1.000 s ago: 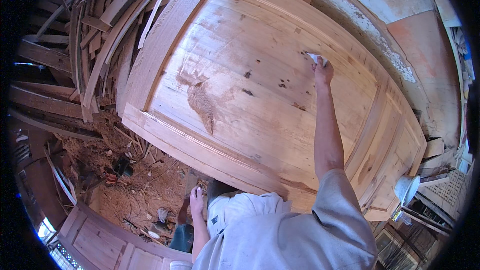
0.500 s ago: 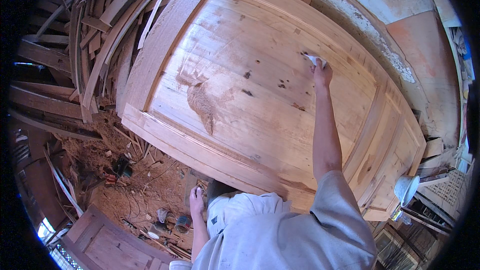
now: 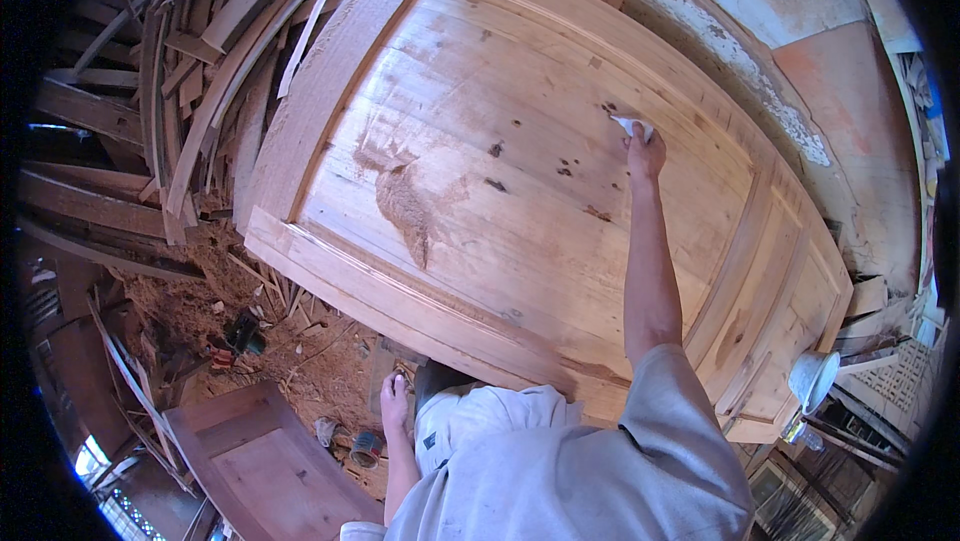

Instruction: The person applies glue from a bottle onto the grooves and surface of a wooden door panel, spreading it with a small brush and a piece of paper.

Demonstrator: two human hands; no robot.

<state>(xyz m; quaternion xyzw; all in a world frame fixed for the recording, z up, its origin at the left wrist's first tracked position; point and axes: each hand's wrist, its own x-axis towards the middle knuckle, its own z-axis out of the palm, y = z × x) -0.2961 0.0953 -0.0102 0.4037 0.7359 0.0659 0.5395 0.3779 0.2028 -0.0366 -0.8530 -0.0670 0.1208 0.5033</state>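
Shifted since the earlier frame: the smaller panelled door [image 3: 270, 476], turned so that its end lies nearer the large panelled door [image 3: 520, 241], the landmark throughout. The large door lies flat before the person. On its main panel, toward the far edge, the right hand [image 3: 645, 149] grasps a small white piece [image 3: 632, 126], kind unclear, just beside some dark knots. Off the near edge, the left hand [image 3: 394, 396] hangs with fingers curled; whether it holds anything cannot be told.

Surroundings: a heap of sawdust [image 3: 405, 211] sits on the large door's left half, well apart from the right hand. Timber offcuts [image 3: 215, 81] crowd the left end; a peeling wall ledge [image 3: 720, 51] runs close along the far edge. At the right end, a pale basin [image 3: 814, 378] and a clear bottle [image 3: 803, 434] stand near the corner.

Edges and room: raised mouldings border the main panel, with bare boards between right hand and sawdust. Debris-strewn ground [image 3: 320, 366] separates the two doors, a tin can [image 3: 366, 449] lying there.
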